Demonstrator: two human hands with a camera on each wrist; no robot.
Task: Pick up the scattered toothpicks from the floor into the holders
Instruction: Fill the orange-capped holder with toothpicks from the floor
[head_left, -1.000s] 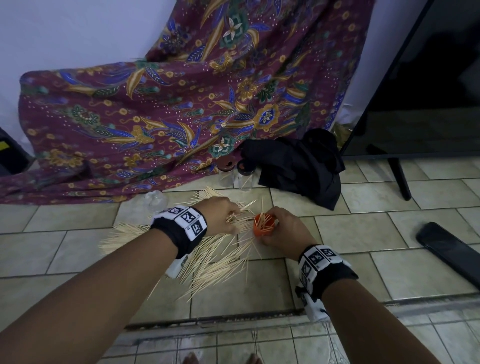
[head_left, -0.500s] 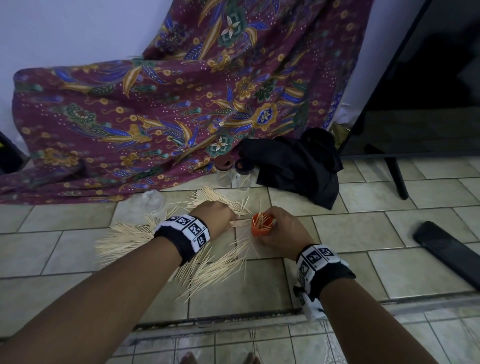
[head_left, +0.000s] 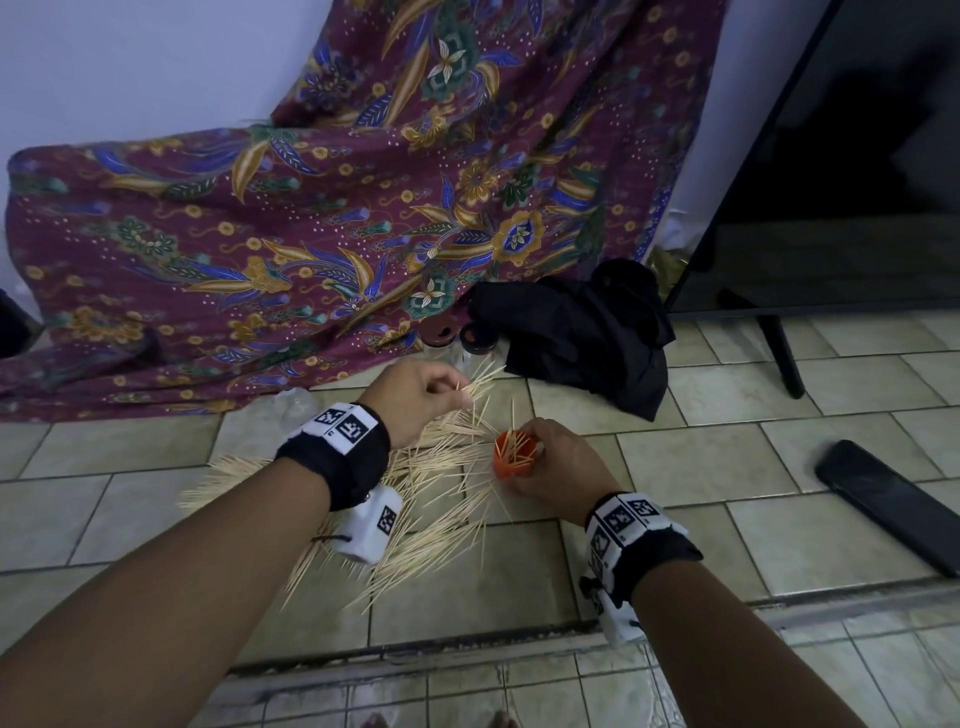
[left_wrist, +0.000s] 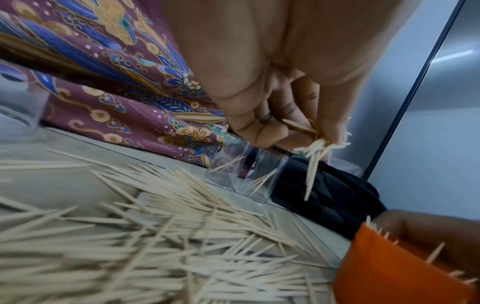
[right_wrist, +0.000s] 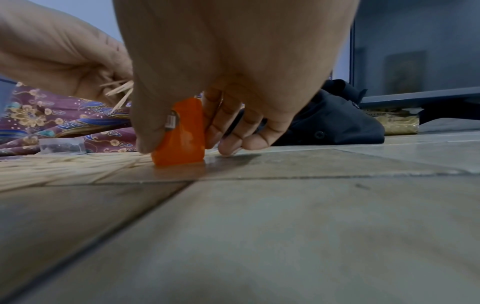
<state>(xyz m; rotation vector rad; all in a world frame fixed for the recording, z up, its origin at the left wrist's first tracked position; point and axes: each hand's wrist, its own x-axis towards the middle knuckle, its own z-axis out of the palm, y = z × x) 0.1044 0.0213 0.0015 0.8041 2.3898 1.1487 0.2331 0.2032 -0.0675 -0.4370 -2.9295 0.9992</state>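
Pale wooden toothpicks (head_left: 436, 483) lie scattered in a wide heap on the tiled floor. My left hand (head_left: 415, 395) is lifted above the heap and pinches a small bunch of toothpicks (left_wrist: 315, 156) between thumb and fingers. An orange holder (head_left: 514, 454) stands on the floor to its right with several toothpicks inside. My right hand (head_left: 558, 462) grips the holder (right_wrist: 180, 133), thumb on one side and fingers on the other. Two clear glass holders (left_wrist: 244, 174) stand behind the heap, each with a toothpick or two inside.
A patterned maroon cloth (head_left: 311, 234) drapes down the wall onto the floor behind. A black garment (head_left: 587, 332) lies crumpled to the right of the glass holders. A dark flat object (head_left: 888, 499) lies at far right, near a black stand (head_left: 779, 348).
My left hand has risen from the heap and moved back, now carrying a pinch of toothpicks. My right hand has kept its grip on the orange holder.
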